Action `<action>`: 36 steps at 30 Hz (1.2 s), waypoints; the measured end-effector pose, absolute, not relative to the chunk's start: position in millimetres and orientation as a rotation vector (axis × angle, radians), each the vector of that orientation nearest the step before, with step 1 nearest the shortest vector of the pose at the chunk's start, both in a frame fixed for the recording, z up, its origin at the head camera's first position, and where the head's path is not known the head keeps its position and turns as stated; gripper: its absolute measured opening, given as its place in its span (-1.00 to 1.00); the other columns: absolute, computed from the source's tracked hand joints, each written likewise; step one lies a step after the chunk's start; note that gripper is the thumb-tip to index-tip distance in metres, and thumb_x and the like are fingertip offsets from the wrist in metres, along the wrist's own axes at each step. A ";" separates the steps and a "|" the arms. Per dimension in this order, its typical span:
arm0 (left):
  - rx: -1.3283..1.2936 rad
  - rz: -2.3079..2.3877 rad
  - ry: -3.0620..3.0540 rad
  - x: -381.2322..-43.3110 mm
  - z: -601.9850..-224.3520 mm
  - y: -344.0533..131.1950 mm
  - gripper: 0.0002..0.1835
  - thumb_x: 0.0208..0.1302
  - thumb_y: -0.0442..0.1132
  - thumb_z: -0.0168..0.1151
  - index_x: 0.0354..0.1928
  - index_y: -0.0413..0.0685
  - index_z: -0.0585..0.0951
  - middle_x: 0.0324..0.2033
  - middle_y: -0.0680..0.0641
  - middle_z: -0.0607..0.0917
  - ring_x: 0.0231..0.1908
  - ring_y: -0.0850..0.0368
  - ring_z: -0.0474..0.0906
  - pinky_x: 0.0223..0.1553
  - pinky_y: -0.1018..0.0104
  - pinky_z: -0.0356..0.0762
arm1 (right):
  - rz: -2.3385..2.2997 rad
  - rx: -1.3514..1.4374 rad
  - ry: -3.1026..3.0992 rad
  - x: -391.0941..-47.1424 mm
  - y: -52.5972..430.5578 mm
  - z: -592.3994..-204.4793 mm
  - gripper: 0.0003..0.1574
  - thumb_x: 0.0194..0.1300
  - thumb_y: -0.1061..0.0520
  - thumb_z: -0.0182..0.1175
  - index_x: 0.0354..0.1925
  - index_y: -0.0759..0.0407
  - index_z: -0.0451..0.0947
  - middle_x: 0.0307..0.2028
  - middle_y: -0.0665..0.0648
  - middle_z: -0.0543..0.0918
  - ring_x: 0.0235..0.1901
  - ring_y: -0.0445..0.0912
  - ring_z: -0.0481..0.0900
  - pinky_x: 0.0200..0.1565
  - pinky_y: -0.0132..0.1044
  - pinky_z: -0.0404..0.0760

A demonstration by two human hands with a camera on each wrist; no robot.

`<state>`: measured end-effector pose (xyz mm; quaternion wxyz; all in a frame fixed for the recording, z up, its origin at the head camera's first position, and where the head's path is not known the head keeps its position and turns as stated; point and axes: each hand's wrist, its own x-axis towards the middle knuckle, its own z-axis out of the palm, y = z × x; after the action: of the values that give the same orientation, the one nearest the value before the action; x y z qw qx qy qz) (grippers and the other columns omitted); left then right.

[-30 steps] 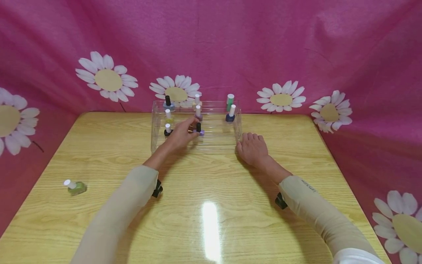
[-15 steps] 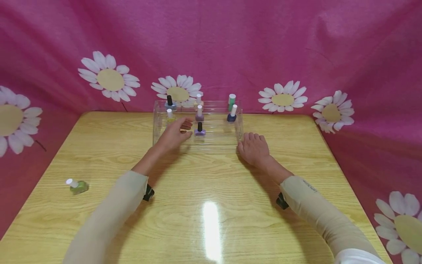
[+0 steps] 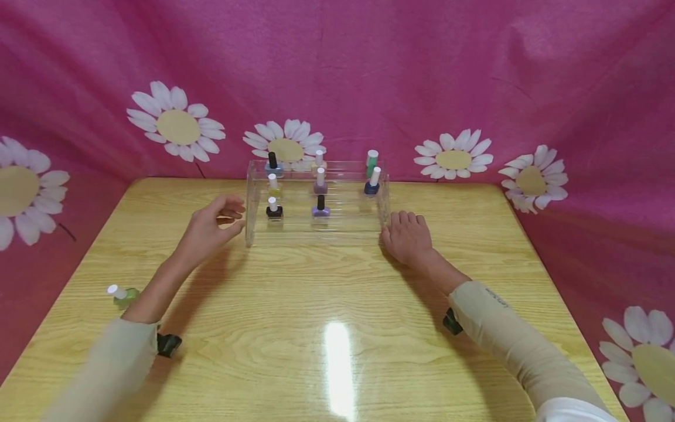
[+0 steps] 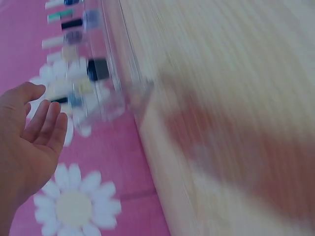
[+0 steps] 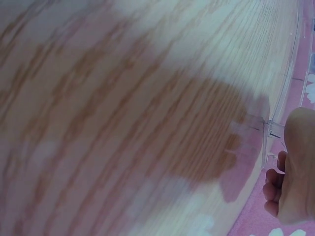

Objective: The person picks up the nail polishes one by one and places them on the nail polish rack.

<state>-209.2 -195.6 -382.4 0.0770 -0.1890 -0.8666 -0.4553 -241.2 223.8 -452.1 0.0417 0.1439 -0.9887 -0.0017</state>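
A clear tiered nail polish rack (image 3: 250, 205) stands at the back of the table, with several bottles on it. On its lower tier are a black nail polish bottle (image 3: 274, 211) and a light purple bottle (image 3: 320, 210). My left hand (image 3: 205, 231) hovers just left of the rack, holding nothing, fingers loosely bent and apart from the thumb, as the left wrist view confirms. At the rack's front right corner my right hand (image 3: 408, 239) grips the side panel, thumb by the front edge and fingers outside; the exact contact is partly hidden.
A green nail polish bottle (image 3: 125, 298) with a white cap lies on the wooden table (image 3: 274, 351) at the left, beside my left forearm. Pink daisy-printed cloth (image 3: 358, 76) hangs behind and beside the table. Higher tiers hold yellow (image 3: 273, 191), mauve (image 3: 320, 187) and navy (image 3: 371, 188) bottles, among others.
My left hand has let go of the light purple bottle, which stays on the lower tier, and has moved left out of the rack. The right hand has stayed put.
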 end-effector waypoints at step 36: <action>-0.184 -1.141 -2.879 -100.4 -434.5 -361.0 -0.58 0.24 -0.42 0.33 0.09 -0.43 0.44 -0.09 -0.33 0.55 -0.25 0.62 0.34 -0.32 0.66 0.35 | 0.002 0.439 -3.009 -241.3 223.9 -453.3 -0.56 0.53 -0.04 -0.22 -0.30 0.31 0.28 -0.36 0.24 0.38 -0.23 0.20 0.44 -0.11 0.07 0.39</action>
<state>-100.4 -361.0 -434.5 0.0197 -0.0594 -0.9278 -0.3677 -241.3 223.9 -453.3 0.0502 0.1441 -0.9883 0.0006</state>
